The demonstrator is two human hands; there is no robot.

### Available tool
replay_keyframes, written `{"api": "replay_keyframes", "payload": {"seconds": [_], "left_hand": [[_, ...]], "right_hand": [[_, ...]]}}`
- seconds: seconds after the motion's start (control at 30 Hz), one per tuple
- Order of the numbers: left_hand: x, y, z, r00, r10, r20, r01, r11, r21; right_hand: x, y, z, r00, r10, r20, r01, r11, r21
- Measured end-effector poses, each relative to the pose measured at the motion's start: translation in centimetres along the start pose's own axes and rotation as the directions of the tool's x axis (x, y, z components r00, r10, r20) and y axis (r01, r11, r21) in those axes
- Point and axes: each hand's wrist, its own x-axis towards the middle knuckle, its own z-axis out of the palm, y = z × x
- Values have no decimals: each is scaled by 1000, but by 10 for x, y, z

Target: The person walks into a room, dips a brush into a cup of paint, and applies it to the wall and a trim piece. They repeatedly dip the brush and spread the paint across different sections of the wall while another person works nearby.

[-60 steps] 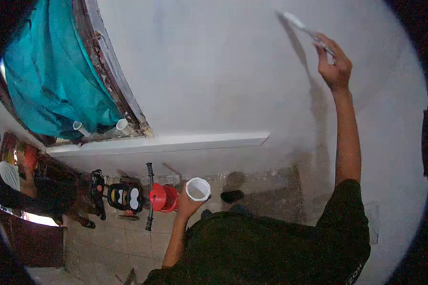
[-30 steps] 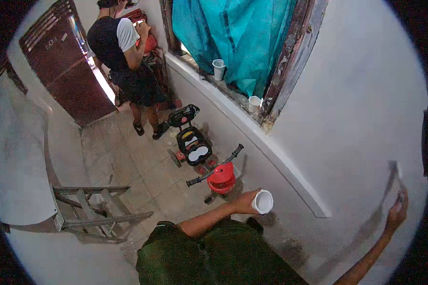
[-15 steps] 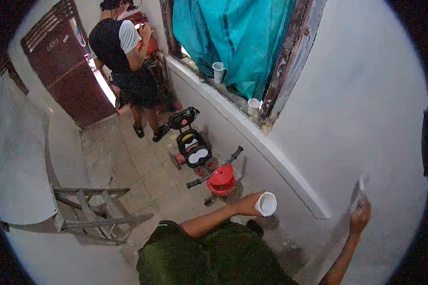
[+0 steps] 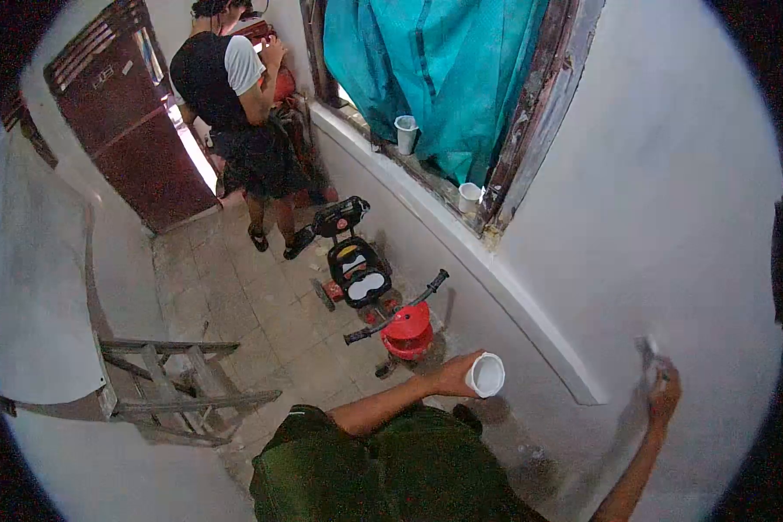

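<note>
My left hand is wrapped round a white cup, held upright in front of my body with its open top toward me. At the lower right, my right hand grips a brush by its handle. The pale brush head is against or very near the white wall; the exact contact cannot be made out. A shadow of hand and brush falls on the wall to their left.
A red and black tricycle stands on the tiled floor below the ledge. Two white cups sit on the sill by a teal curtain. A person stands near a door. A wooden ladder is at left.
The view has swung left toward the door and floor. My right hand has come down from high on the wall with the brush, lately shifting slightly. My left hand keeps the cup.
</note>
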Motion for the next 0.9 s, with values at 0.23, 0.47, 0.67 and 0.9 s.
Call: {"api": "replay_keyframes", "payload": {"seconds": [0.23, 0.47, 0.67, 0.9], "left_hand": [[3, 19, -11, 986, -134, 94, 135, 991, 4], [3, 32, -16, 995, -69, 69, 71, 997, -21], [10, 12, -3, 997, -23, 75, 27, 998, -48], [9, 20, -9, 994, 24, 103, -19, 998, -53]], "right_hand": [[44, 99, -175, 852, -100, -514, -19, 975, -221], [16, 83, -121, 847, -55, -528, -47, 983, -179], [-55, -53, 39, 976, 23, -217, 0, 995, 104], [-63, -83, 73, 996, 58, 65, -77, 930, 358]]}}
